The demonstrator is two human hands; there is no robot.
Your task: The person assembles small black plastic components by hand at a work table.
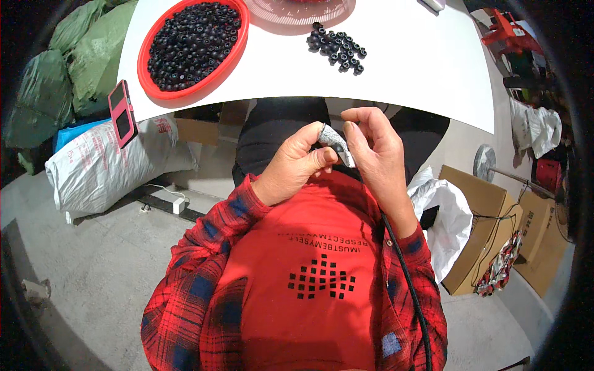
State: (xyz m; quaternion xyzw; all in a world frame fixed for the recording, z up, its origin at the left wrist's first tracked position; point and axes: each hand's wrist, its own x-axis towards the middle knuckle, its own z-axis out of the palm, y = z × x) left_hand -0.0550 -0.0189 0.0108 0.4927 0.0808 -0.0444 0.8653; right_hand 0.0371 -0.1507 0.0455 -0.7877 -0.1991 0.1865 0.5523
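Note:
Above my lap, just off the table's front edge, my left hand is closed with thumb and fingers on a small curved silver piece. Its surface looks speckled, and a dark spot shows near its middle; its exact kind is unclear. Right beside the piece is my right hand, thumb and index finger bent close together. Whatever lies between those fingertips is too small to make out. On the white table ahead lies a loose cluster of small round black parts with holes.
A red basin full of similar black parts stands at the table's left. Behind is a pink-rimmed sieve-like basket. A pink device hangs at the left edge. White sacks and cardboard boxes flank me.

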